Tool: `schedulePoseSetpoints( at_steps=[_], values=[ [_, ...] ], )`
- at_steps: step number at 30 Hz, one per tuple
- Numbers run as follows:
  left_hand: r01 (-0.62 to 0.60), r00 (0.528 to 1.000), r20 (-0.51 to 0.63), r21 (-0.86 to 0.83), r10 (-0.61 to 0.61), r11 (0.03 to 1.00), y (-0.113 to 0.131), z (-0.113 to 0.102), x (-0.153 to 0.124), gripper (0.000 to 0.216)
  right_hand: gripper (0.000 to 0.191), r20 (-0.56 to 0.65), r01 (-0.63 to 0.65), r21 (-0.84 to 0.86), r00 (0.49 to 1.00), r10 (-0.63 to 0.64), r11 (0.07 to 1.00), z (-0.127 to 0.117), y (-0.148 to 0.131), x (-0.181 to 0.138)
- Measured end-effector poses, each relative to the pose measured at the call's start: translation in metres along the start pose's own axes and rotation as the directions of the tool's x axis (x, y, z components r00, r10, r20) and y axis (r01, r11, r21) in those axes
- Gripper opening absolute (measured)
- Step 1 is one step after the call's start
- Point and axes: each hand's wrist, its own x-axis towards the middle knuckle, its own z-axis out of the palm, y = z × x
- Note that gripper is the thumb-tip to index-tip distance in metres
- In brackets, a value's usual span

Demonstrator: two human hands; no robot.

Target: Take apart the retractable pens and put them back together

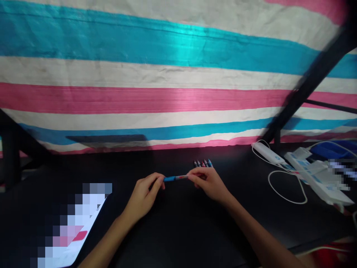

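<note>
pinching blue pen (175, 178) between both hands: left hand (145, 195), right hand (210, 182).

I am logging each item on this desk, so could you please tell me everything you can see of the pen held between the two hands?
The pen is slim, with a blue section toward the left hand and a pinkish, partly clear section toward the right hand. It looks like plastic. It lies roughly level just above the black desk, pinched at each end by fingertips. A row of similar pens lies just behind it, apart from it. Finer detail is too small to tell.
</note>
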Motion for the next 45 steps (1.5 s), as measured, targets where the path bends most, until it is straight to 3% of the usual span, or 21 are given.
schedulePoseSetpoints(
  at_steps=[2,5,9,13,16,19,21,24,27,29,31,34,39,45],
  values=[
    [0.079,0.996,0.051,-0.104,-0.073,0.991,-0.003,-0.002,0.003,0.03,0.018,-0.066,0.103,-0.083,0.992,-0.109,0.991,0.001,-0.001,-0.002],
    [0.132,0.991,0.058,-0.248,-0.121,0.96,-0.007,-0.003,0.005,0.023,0.017,-0.107,0.181,-0.144,0.974,-0.197,0.973,0.002,0.0,-0.003],
    [0.093,0.992,-0.064,-0.206,-0.108,0.974,-0.007,-0.003,0.0,0.017,0.019,-0.064,0.032,-0.006,0.997,-0.032,0.999,0.007,0.002,-0.004],
    [-0.016,0.987,-0.16,-0.061,0.006,0.998,0.0,-0.004,-0.005,0.014,0.023,0.002,-0.115,0.204,0.993,0.118,0.972,0.01,0.003,-0.003],
    [-0.096,0.972,-0.218,0.001,0.093,0.995,0.005,-0.003,-0.008,0.014,0.023,0.06,-0.198,0.388,0.98,0.19,0.9,0.01,0.006,-0.002],
    [-0.178,0.956,-0.234,0.024,0.179,0.984,0.008,0.002,-0.01,0.013,0.021,0.069,-0.234,0.6,0.968,0.242,0.765,0.011,0.009,0.0],
    [-0.24,0.956,-0.167,0.019,0.24,0.97,0.01,0.009,-0.011,0.013,0.019,-0.002,-0.189,0.736,0.96,0.282,0.649,0.013,0.009,0.002],
    [-0.318,0.946,0.074,0.006,0.316,0.948,0.016,0.019,-0.012,0.022,0.021,-0.131,-0.094,0.825,0.927,0.352,0.557,0.015,0.006,0.004],
    [-0.323,0.915,0.273,0.052,0.298,0.945,0.021,0.025,-0.014,0.033,0.023,-0.336,0.022,0.756,0.871,0.359,0.654,0.013,-0.003,0.005],
    [-0.309,0.91,0.317,0.094,0.265,0.947,0.021,0.025,-0.014,0.033,0.023,-0.426,0.11,0.713,0.852,0.303,0.692,0.008,-0.01,0.007],
    [-0.293,0.917,0.319,0.129,0.24,0.947,0.018,0.024,-0.013,0.03,0.021,-0.357,0.122,0.762,0.898,0.257,0.636,0.0,-0.016,0.011],
    [-0.285,0.926,0.302,0.159,0.228,0.945,0.011,0.021,-0.011,0.026,0.029,-0.141,-0.02,0.85,0.954,0.264,0.527,-0.011,-0.018,0.017],
    [-0.289,0.935,0.265,0.182,0.236,0.94,0.005,0.02,-0.008,0.02,0.042,0.083,-0.199,0.902,0.951,0.298,0.384,-0.018,-0.015,0.021],
    [-0.267,0.938,0.28,0.209,0.204,0.941,0.006,0.02,-0.008,0.019,0.045,0.141,-0.252,0.905,0.938,0.318,0.343,-0.012,-0.024,0.024]
  ],
)
